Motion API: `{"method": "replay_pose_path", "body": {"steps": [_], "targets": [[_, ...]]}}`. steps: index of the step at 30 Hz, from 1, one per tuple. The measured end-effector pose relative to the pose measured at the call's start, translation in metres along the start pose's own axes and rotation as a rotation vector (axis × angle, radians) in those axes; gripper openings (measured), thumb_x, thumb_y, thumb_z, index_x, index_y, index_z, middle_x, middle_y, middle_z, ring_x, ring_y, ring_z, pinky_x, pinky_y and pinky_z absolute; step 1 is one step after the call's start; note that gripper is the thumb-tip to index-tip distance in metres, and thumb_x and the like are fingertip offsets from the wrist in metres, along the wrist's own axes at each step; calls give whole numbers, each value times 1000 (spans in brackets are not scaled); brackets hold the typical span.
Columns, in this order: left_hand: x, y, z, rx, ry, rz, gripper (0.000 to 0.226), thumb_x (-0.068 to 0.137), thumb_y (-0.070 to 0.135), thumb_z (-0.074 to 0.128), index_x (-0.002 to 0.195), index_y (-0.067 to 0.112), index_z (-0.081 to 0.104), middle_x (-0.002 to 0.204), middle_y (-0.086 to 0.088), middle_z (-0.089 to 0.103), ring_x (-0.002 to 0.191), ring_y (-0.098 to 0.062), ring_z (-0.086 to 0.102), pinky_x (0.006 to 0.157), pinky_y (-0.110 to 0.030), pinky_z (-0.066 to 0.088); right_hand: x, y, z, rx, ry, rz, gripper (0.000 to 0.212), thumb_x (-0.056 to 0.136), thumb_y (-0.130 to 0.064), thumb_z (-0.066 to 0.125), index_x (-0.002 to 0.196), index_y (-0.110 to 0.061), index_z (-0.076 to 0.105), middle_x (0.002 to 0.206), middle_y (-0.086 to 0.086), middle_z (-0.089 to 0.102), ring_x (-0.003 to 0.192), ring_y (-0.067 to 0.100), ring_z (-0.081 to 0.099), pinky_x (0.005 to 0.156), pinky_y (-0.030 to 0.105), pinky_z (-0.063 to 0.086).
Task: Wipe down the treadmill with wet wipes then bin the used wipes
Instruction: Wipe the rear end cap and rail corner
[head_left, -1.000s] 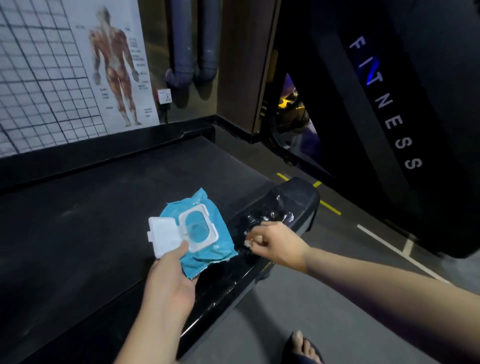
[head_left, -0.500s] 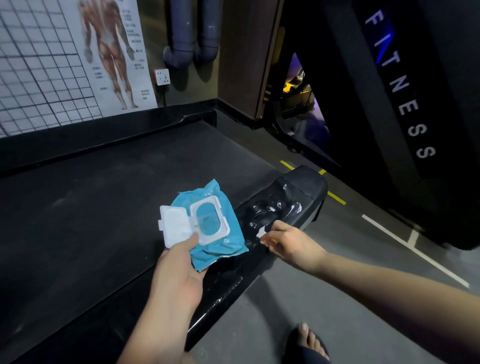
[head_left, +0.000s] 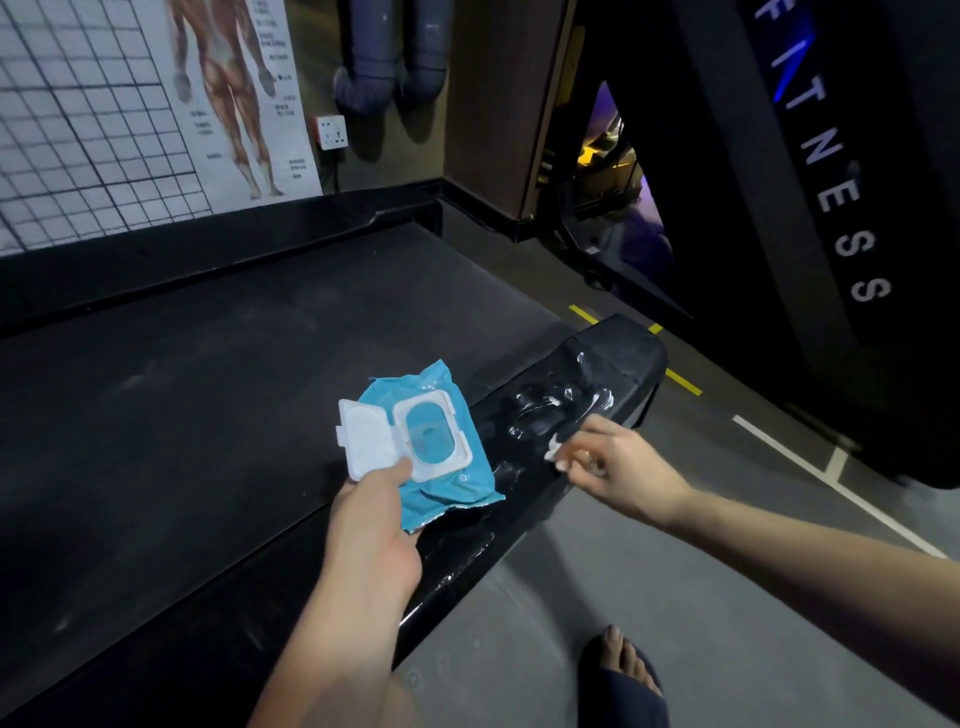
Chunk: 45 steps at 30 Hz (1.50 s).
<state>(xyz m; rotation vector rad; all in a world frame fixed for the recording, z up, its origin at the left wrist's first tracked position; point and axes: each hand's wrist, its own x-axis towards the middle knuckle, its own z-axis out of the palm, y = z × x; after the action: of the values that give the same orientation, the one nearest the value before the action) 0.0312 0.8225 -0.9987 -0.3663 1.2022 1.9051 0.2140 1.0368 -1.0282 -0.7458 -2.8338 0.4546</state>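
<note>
Streaks (head_left: 550, 410) on glossy treadmill rail (head_left: 623, 348); crinkly teal pack (head_left: 447, 486)

Teal-blue wipes pack (head_left: 448, 488) with white flip lid (head_left: 366, 444), glossy black treadmill rail (head_left: 623, 348) smeared with pale wet streaks, grey floor (head_left: 597, 561) lined yellow and white, white wall chart (head_left: 78, 130) gridded in black.

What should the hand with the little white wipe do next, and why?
Probably slide the wipe along the rail toward the person. The right hand pinches it at the rail's edge, and the wet streaks sit mostly by the far end; the nearer stretch looks less wiped. The left hand just holds the pack, lid open.
</note>
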Motion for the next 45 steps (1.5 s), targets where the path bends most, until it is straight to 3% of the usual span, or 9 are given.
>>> {"method": "replay_pose_path", "body": {"steps": [4,10,16,20,25,34,38,42,45], "targets": [[5,-4,0,-38,53,1,33,99,0,59,127,17,66,112,-8,77,98,-27,75,100,-48,57,-3,3,13,17,-34,-121,15,91,-13,67,101,-24,73,93,-10,50,75,-8,49,77,5,37],[10,-1,-2,-86,77,26,36,98,2,61,129,20,66,113,-5,78,100,-26,76,100,-48,57,19,37,0,-85,44,41,14,95,-6,60,89,-14,70,86,3,49,73,15,53,72,33,49],[5,-6,5,-70,38,20,34,98,2,60,126,20,68,108,-4,79,94,-24,77,99,-48,57,51,62,-37,-210,-17,-16,13,94,-16,67,83,-13,74,78,-6,41,69,20,51,68,33,45],[6,-4,0,-65,30,40,31,99,2,60,123,20,69,104,-3,80,91,-23,78,101,-48,57,66,83,-40,-159,205,191,9,88,-9,71,91,-14,78,83,4,57,73,24,56,69,29,40],[6,-5,1,-45,1,1,29,99,2,60,121,19,69,107,-6,80,98,-27,77,104,-50,54,65,88,-12,-84,64,386,17,84,-3,59,74,-8,72,82,13,69,87,32,60,70,35,46],[5,-1,-2,-48,12,3,31,99,4,60,126,19,66,108,-5,79,98,-26,77,102,-49,56,45,64,-11,40,6,205,29,88,-4,63,101,-23,80,97,-2,61,75,7,56,74,14,39],[3,-3,1,-44,3,-9,26,99,3,60,116,20,68,105,-5,80,97,-26,77,103,-50,55,46,53,-15,177,-98,182,24,82,-12,71,90,-33,81,91,-15,68,81,-1,64,75,13,48],[1,-4,2,-33,-7,7,26,99,2,60,116,21,68,106,-4,80,97,-25,77,102,-49,56,62,66,-34,330,142,403,18,84,-10,72,90,-25,79,77,-7,70,63,-1,59,58,18,47],[2,-3,3,-43,-3,12,31,99,1,60,122,21,66,114,-6,78,100,-26,76,101,-49,56,69,81,-35,149,219,526,17,87,-10,67,95,-20,78,89,1,68,78,17,61,60,26,45]]}}
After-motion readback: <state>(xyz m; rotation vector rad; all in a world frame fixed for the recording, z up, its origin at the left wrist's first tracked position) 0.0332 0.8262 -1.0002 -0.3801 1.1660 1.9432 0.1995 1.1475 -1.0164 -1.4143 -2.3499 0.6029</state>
